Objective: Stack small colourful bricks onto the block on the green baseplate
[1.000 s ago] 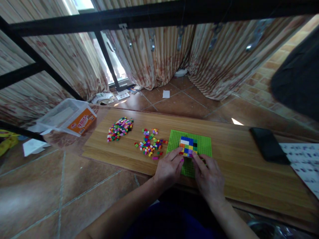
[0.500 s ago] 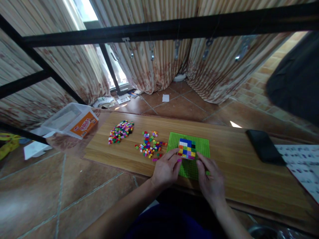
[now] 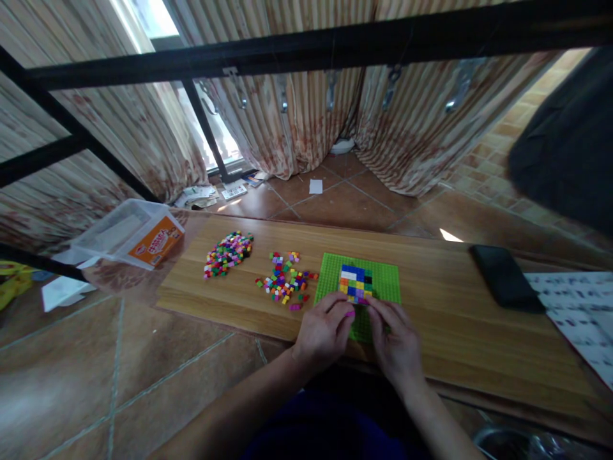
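A green baseplate (image 3: 385, 279) lies on the wooden board (image 3: 445, 319), with a small block of coloured bricks (image 3: 355, 282) built on it. My left hand (image 3: 324, 331) rests at the plate's near left edge, fingers curled and pinched at the block's near edge. My right hand (image 3: 395, 342) lies over the plate's near part, its fingers bent and meeting the left fingertips just below the block. What the fingertips hold is too small to see. Two heaps of loose coloured bricks lie to the left: a scattered one (image 3: 283, 285) and a tighter one (image 3: 226, 252).
A clear plastic box with an orange label (image 3: 129, 234) sits at the board's far left. A black phone (image 3: 505, 278) and a printed sheet (image 3: 582, 306) lie at the right. Black metal bars (image 3: 306, 45) cross overhead. Curtains and tiled floor lie beyond.
Both hands have drawn closer together below the brick block, fingertips now meeting. The view has shifted slightly; the bricks and plate stay put.
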`<state>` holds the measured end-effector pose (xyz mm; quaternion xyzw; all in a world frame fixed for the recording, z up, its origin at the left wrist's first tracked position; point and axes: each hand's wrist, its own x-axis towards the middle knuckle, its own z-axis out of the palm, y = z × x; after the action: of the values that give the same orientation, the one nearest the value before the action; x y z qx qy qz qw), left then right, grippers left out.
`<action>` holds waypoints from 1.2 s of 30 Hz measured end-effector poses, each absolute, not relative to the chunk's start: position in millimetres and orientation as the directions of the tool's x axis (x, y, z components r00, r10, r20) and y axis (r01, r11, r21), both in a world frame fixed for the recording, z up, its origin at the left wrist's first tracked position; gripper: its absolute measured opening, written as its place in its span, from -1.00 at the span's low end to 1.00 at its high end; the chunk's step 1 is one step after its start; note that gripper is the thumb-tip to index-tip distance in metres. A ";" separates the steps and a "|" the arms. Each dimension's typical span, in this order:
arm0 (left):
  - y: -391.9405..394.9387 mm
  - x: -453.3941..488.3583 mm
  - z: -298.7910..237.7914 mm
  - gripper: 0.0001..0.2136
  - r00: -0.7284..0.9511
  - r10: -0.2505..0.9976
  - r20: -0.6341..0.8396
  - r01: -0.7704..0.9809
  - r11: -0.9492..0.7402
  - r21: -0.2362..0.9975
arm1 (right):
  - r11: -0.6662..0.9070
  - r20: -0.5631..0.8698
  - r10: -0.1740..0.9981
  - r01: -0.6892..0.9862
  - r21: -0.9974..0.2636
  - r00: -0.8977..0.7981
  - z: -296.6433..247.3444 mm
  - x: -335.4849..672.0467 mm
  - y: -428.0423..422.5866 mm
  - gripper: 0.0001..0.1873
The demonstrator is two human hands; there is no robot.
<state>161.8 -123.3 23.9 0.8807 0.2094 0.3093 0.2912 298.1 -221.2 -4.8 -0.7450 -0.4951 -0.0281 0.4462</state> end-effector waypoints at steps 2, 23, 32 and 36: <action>-123.8 161.4 25.4 -0.85 0.722 0.557 0.412 0.180 -0.725 0.665 | -0.098 0.461 0.714 0.727 -0.680 0.527 -2.3 298.0 -221.5 -0.73; -126.1 171.6 26.0 -0.73 0.778 0.560 0.284 0.182 -0.634 0.752 | -0.041 0.340 0.730 0.536 -0.843 0.592 10.9 285.1 -232.8 -0.84; -127.1 164.7 21.8 -0.75 0.726 0.613 0.312 0.292 -0.685 0.668 | -0.060 0.375 0.634 0.527 -0.848 0.676 -1.0 296.8 -219.2 -0.81; -130.5 167.1 17.7 -0.66 0.759 0.567 0.320 0.265 -0.719 0.643 | -0.047 0.367 0.610 0.495 -0.868 0.702 -2.9 296.4 -213.8 -0.82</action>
<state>167.1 -130.5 17.7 0.8907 0.2335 0.2568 0.2935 296.4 -213.8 -2.9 -0.7220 -0.3824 0.0499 0.5745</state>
